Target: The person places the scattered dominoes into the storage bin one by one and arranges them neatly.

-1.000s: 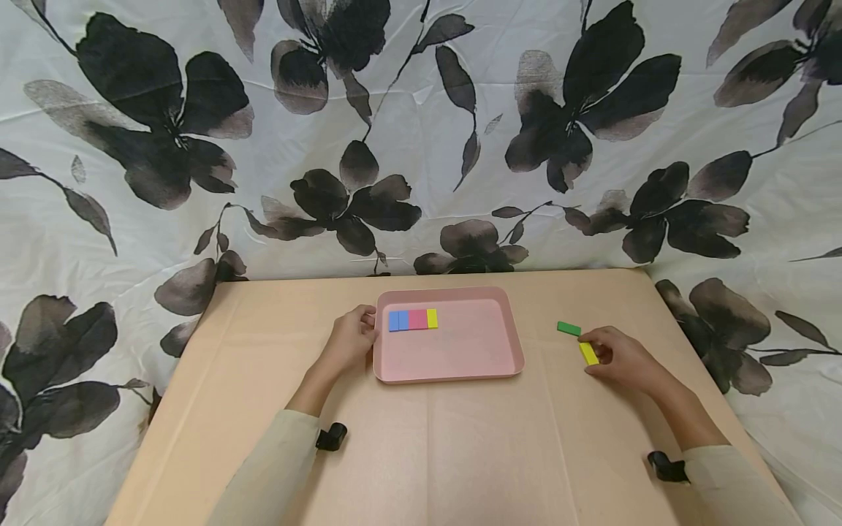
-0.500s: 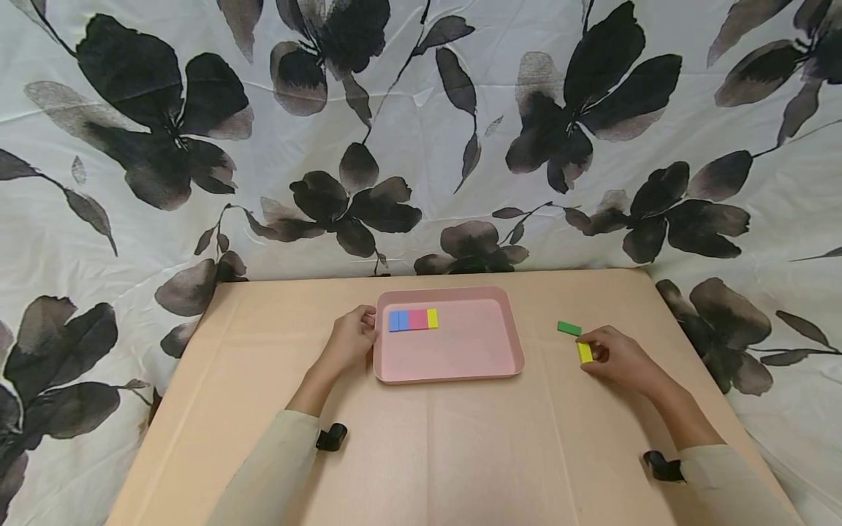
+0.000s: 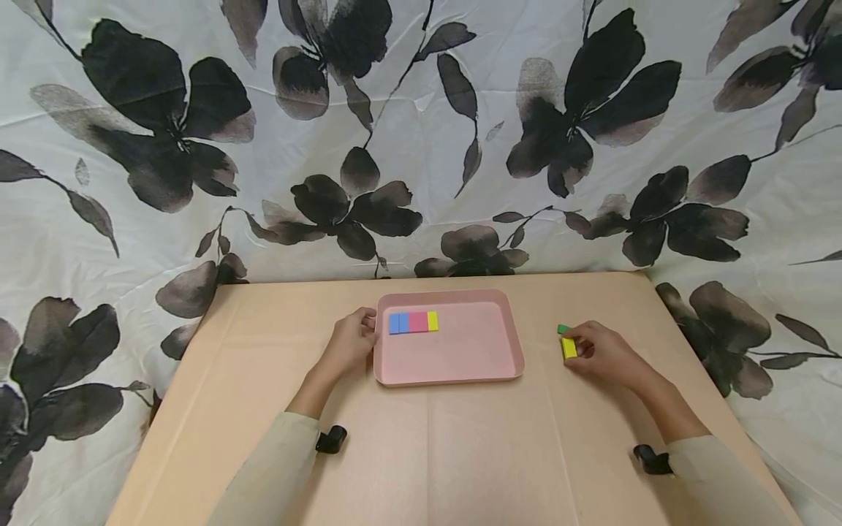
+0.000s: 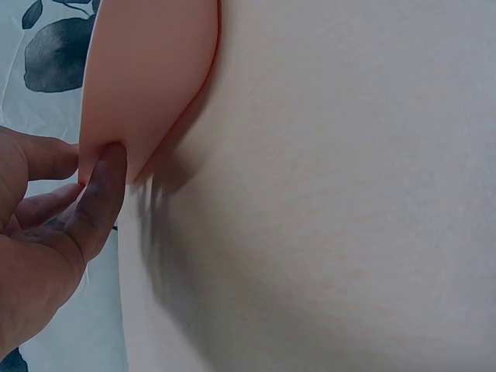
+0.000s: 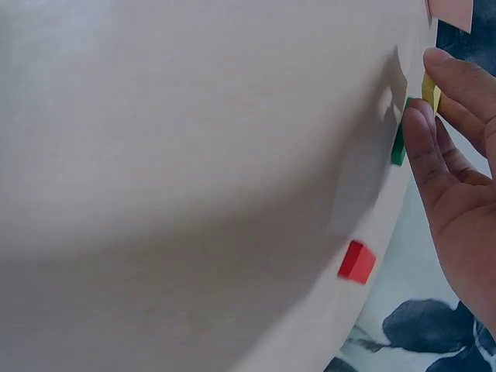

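Note:
My left hand [image 3: 353, 337] holds the left edge of a pink tray [image 3: 454, 358]; in the left wrist view its fingers and thumb pinch the tray's wall [image 4: 147, 70]. A row of blocks lies in the tray's upper left: two blue blocks [image 3: 398, 323], a pink block [image 3: 417, 322] and a yellow block [image 3: 432, 321]. Right of the tray, my right hand [image 3: 605, 354] pinches another yellow block [image 3: 569, 348] between thumb and fingertips. A green block [image 3: 562, 329] lies just beyond it, partly covered by the fingers. A red block [image 5: 357, 262] shows only in the right wrist view.
The light wooden table [image 3: 473, 453] ends at the back against a white cloth [image 3: 447, 131] with dark flowers. Each wrist wears a small black camera, one by the left sleeve [image 3: 332, 439] and one by the right [image 3: 653, 460].
My right hand has moved left with the yellow block, which now stands more upright in view and nearer the tray; the fingers now cover part of the green block. My left hand stays put.

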Tool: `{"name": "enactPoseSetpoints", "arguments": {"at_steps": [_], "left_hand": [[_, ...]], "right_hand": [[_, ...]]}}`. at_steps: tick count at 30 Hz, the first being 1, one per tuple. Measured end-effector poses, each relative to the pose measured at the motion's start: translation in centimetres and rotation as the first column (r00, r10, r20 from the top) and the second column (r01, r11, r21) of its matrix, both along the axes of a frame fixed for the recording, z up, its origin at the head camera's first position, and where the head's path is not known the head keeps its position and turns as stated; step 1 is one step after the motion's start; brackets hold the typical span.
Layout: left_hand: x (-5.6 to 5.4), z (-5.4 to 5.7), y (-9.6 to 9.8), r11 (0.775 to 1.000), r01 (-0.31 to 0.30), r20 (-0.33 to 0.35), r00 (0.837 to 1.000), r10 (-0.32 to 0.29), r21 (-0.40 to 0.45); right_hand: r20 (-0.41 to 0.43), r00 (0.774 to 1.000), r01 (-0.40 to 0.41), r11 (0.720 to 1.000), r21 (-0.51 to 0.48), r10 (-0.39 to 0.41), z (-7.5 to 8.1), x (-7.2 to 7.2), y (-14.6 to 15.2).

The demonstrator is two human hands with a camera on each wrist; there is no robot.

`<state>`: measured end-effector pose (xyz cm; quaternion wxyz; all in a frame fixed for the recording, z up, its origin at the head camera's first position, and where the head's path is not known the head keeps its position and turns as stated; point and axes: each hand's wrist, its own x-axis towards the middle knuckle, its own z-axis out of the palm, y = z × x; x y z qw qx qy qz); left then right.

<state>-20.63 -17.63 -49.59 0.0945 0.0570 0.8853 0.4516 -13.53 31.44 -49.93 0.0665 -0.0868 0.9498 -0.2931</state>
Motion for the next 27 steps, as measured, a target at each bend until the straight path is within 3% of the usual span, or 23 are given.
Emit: {"name": "enactPoseSetpoints", "arguments": {"at_steps": [8, 27], "left_hand": [[0.1, 0.2, 0.0, 1.0, -0.004, -0.008, 1.0, 0.004, -0.01], [0.0, 0.3, 0.0, 1.0, -0.003, -0.013, 1.0, 0.003, -0.007]], "right_hand": [[0.012, 1.0, -0.024, 0.999, 0.035, 0.024, 0.8, -1.9, -2.4], [-0.006, 0.992, -0.13, 0.989, -0.071, 0.13, 2.9, -6.1, -10.0]]}}
